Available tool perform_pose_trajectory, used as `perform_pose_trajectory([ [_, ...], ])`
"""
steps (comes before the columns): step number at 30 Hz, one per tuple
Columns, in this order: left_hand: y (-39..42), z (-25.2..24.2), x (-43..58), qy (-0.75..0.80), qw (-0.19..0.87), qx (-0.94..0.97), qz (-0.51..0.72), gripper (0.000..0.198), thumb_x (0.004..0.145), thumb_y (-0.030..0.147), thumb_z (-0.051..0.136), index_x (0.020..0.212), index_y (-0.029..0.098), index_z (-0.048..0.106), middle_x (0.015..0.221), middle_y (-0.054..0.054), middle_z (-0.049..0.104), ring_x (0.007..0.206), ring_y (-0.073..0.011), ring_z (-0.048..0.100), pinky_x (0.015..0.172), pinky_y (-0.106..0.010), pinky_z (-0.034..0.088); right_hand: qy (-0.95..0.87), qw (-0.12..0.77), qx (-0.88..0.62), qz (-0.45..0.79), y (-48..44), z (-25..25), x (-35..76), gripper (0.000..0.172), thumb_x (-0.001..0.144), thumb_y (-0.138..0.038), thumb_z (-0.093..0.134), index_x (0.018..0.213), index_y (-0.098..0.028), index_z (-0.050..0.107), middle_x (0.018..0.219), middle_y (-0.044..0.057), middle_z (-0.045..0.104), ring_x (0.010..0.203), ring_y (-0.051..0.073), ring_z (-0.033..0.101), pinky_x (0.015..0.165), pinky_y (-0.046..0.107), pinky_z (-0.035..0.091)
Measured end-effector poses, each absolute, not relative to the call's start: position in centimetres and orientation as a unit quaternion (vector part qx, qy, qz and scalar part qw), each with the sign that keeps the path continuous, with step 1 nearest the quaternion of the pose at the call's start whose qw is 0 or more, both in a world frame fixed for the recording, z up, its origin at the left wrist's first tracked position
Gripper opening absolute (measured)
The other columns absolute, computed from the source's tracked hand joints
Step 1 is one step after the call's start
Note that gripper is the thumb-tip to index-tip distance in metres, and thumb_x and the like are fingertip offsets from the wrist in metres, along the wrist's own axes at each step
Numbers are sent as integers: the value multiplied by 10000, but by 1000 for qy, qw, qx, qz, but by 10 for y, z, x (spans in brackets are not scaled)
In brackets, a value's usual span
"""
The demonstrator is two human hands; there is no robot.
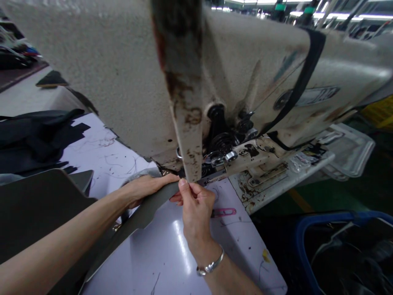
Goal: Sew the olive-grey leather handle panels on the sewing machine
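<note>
Right hand (196, 209) had the end of the grey strip (144, 213) pinched between thumb and fingertips, right at the foot of the sewing machine (123, 82). Left hand (144, 189) lay over the strip just behind, fingers together; couldn't tell if the thumb gripped underneath. The rest of the strip trailed back across the white table (159, 254), with pink snips (223, 212) just beside the right hand. My take: hold the edge flat and square to the needle, fingertips clear, light tension only
</note>
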State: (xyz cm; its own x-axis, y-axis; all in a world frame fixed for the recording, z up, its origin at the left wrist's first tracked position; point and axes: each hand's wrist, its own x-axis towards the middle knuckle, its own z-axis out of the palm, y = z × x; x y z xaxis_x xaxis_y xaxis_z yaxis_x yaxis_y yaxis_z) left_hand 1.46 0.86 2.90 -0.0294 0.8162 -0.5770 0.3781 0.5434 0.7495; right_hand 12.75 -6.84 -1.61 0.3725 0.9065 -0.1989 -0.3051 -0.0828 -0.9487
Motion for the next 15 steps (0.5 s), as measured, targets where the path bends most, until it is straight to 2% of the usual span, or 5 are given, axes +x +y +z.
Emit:
perform_pose_trajectory([
  [2,7,29,13,690,572,425,123,683,628,553,817,920,-56,711,679,-87,737,598,-190,686,559,-217,490,-278,616,-552,489,-69,-17,129,352,909,-404,641,656,-173,724,540,9,660,514,156,643,506,218,471],
  [4,4,28,12,696,581,412,94,729,636,617,785,950,-37,713,693,-99,747,585,-179,684,543,-205,490,-281,614,-553,489,-69,-17,130,363,909,-418,636,654,-174,719,547,8,661,520,156,637,508,219,466],
  [10,-9,15,12,712,604,334,126,659,572,673,808,827,68,743,753,-159,764,583,-228,700,444,-232,492,-298,602,-567,477,-69,-16,134,423,921,-447,607,606,-173,668,536,0,624,529,144,590,515,216,443],
  [13,-21,11,17,702,627,296,160,632,563,706,796,768,111,743,732,-150,752,515,-201,652,393,-235,466,-294,604,-563,481,-71,-16,138,418,906,-430,622,579,-171,643,524,-10,603,516,131,562,499,208,428],
  [15,-33,11,25,690,641,275,194,607,577,696,799,783,128,743,719,-130,745,521,-191,645,419,-240,490,-290,603,-556,493,-72,-15,144,382,881,-414,649,586,-171,649,525,-16,603,496,124,547,481,205,419],
])
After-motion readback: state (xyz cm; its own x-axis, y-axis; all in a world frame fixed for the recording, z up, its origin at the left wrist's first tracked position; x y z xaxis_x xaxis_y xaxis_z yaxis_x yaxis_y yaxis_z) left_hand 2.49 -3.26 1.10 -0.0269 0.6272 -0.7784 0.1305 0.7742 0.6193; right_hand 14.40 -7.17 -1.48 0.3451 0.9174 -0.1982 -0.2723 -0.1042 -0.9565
